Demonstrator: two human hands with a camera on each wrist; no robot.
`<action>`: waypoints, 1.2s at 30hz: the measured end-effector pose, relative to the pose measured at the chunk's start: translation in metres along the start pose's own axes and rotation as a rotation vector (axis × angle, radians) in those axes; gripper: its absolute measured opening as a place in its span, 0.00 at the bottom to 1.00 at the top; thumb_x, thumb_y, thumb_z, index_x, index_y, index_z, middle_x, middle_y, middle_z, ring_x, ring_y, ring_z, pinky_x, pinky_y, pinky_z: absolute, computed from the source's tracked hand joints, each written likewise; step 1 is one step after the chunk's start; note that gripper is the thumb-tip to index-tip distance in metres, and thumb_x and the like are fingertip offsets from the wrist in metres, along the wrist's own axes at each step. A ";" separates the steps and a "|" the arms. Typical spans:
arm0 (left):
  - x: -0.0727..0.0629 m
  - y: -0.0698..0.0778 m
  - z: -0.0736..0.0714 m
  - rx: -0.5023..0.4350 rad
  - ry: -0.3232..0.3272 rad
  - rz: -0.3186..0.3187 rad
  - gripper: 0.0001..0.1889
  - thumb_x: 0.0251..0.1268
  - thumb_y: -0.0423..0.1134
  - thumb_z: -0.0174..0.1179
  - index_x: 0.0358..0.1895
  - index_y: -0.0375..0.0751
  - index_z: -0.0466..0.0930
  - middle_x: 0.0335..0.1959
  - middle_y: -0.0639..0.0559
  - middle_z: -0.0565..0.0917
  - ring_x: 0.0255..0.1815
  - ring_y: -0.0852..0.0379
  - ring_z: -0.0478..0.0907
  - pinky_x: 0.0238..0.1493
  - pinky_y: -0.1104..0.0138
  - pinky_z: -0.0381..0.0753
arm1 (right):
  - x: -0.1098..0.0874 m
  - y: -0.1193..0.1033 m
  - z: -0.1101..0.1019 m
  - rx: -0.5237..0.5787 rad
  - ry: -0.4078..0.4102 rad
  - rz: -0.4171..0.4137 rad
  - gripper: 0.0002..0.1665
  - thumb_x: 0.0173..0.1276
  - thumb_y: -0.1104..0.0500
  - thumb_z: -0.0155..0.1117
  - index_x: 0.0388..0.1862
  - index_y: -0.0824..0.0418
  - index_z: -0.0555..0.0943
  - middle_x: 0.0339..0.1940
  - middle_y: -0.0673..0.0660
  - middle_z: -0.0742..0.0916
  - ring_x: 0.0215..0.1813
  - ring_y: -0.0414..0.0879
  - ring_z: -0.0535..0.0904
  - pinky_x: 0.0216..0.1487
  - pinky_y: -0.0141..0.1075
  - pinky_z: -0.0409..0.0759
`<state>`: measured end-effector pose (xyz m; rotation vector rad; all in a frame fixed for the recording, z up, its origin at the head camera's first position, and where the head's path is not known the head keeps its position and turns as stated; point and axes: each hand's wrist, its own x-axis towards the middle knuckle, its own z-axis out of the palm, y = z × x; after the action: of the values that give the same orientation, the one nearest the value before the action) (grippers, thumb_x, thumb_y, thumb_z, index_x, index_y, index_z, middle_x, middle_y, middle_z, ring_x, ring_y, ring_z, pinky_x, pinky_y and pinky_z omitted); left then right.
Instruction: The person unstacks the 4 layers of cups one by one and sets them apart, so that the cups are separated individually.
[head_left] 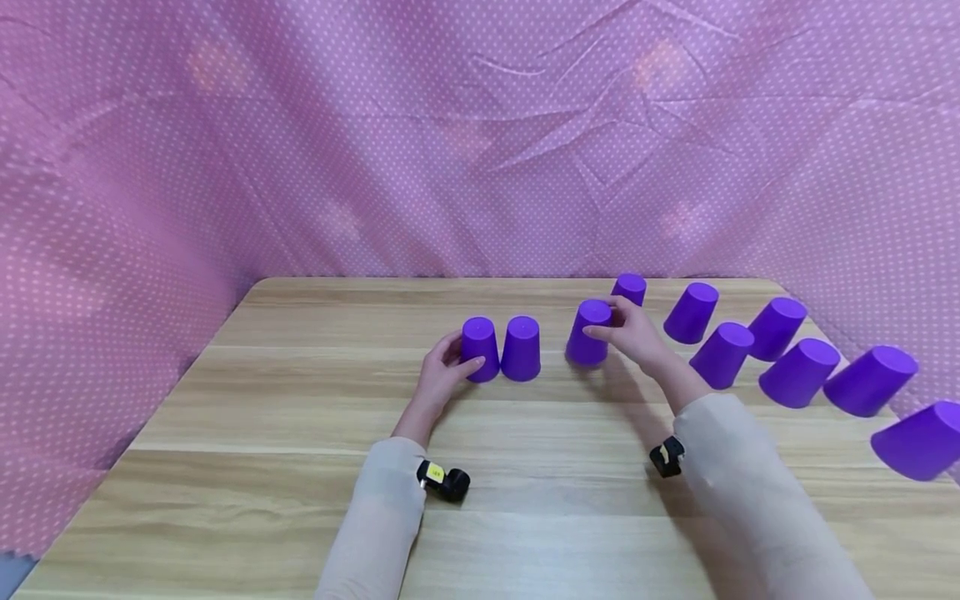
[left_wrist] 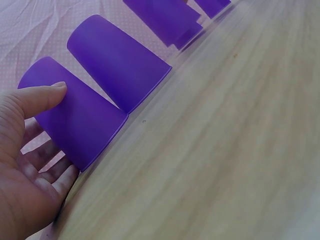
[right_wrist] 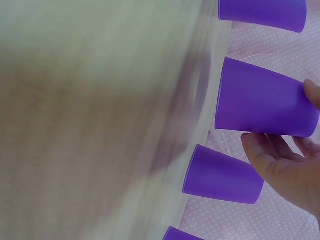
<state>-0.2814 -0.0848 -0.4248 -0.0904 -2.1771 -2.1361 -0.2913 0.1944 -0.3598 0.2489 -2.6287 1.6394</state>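
Upside down on the table, a purple plastic cup (head_left: 481, 354) is held by my left hand (head_left: 437, 375), thumb on its near side and fingers around the far left side. A second upturned purple cup (head_left: 521, 354) stands right beside it; their rims meet in the left wrist view. Farther right, my right hand (head_left: 636, 335) grips another upturned cup (head_left: 587, 340) between thumb and fingers, near its top. That cup's rim (right_wrist: 218, 95) is close over the tabletop, with its shadow on the wood. A gap separates it from the left pair.
Several more upturned purple cups (head_left: 722, 357) are spread over the right side of the wooden table (head_left: 262, 400), one (head_left: 630, 287) just behind my right hand. A pink dotted cloth (head_left: 420, 167) hangs around the back and sides. Black cameras (head_left: 444, 481) sit on both wrists.
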 end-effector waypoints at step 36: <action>0.000 0.002 -0.002 -0.005 -0.019 0.001 0.30 0.44 0.27 0.63 0.56 0.33 0.65 0.51 0.38 0.71 0.53 0.49 0.67 0.55 0.66 0.66 | 0.062 -0.018 0.030 0.067 0.102 0.115 0.34 0.53 0.63 0.63 0.58 0.68 0.63 0.54 0.67 0.71 0.56 0.57 0.65 0.56 0.43 0.65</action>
<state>-0.2811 -0.0870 -0.4232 -0.1132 -2.1810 -2.1495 -0.3481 0.1522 -0.3502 0.0147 -2.5602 1.7257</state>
